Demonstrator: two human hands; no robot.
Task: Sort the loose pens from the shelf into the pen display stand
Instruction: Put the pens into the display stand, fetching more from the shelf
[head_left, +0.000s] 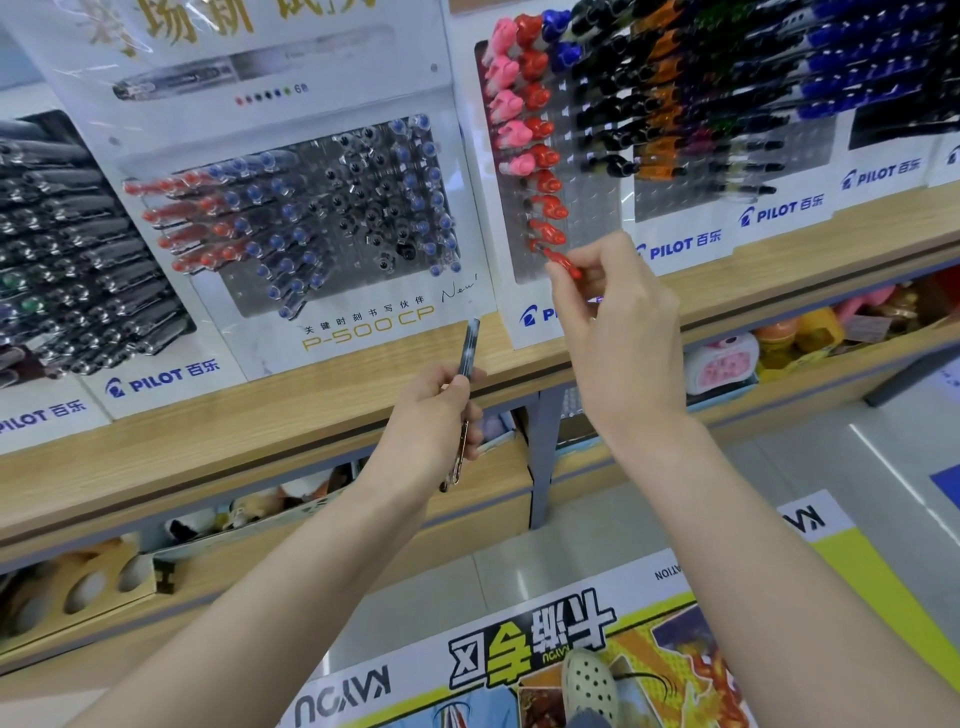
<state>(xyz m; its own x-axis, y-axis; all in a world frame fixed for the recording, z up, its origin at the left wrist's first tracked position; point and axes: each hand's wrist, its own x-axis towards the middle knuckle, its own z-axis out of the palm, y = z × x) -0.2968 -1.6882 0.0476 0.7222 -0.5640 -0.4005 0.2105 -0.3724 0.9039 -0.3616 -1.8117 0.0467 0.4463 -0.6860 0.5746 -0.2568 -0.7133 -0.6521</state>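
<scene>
My right hand (618, 322) pinches a red pen (563, 264) at the bottom of the red column in the right pen display stand (571, 156); the pen's tip end sits at the stand's holes. My left hand (434, 415) grips a dark blue pen (466, 353) upright, in front of the wooden shelf (260, 431). The pen's top points toward the middle P-500 display stand (311, 208), which carries red, blue and black pens.
More Pilot stands fill the shelf on the far left (78, 249) and far right (779, 78). Lower shelves hold plush toys and boxes (779, 343). A printed floor mat (571, 649) and a white shoe (589, 686) lie below.
</scene>
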